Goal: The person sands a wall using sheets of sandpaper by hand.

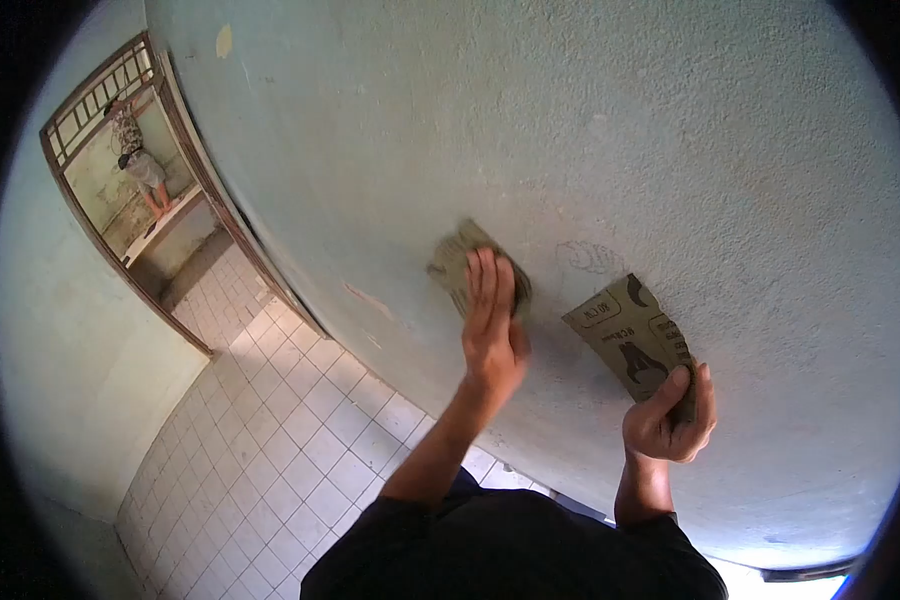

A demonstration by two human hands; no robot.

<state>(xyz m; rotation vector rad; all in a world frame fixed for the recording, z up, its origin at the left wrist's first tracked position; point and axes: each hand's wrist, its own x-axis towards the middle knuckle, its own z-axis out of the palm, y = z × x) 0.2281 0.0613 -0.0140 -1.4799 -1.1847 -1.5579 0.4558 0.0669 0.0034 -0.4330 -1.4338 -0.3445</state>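
My left hand [492,320] presses a piece of sandpaper [456,262] flat against the pale blue-green wall [390,150]; the fingers lie over the sheet, which is slightly blurred. Lower right, my right hand [670,415] pinches another sandpaper sheet [620,335] by its lower edge between thumb and fingers. Printed markings show on the backing of that sheet, and it stands up and to the left from the hand. Faint pencil scribbles [590,257] mark the wall between the two sheets.
A doorway with a brown wooden frame [185,135] opens at the left. Beyond it another person [140,160] stands on a raised ledge [165,225]. Light tiles cover the floor [270,450] below the wall. Bright light enters at the lower right.
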